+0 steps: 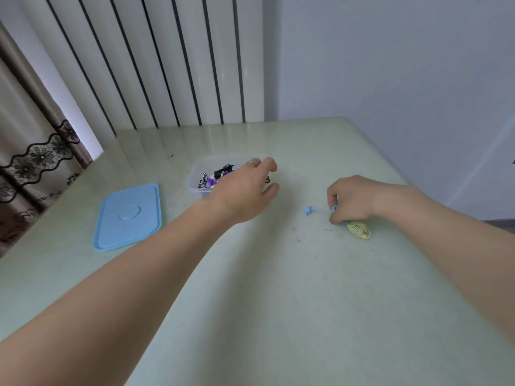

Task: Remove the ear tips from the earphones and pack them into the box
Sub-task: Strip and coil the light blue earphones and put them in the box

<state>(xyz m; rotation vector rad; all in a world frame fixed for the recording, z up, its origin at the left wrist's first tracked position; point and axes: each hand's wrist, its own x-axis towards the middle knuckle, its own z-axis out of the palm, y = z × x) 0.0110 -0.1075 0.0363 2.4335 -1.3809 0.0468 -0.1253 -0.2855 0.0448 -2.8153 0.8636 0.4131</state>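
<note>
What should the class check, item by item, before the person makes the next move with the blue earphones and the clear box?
1. Clear plastic box is open, with its light blue rectangular lid lying apart on the table: ok.
2. Left hand is over the box with fingers spread and nothing seen in it: ok.
3. Right hand has a grip on the blue earphones: ok.
4. Ear tip already off the blue earbud: cannot tell, too small.
5. Yellow coiled earphones lie on the pale green table, unpacked: not ok.
6. Room left in the box: cannot tell, partly hidden.
</note>
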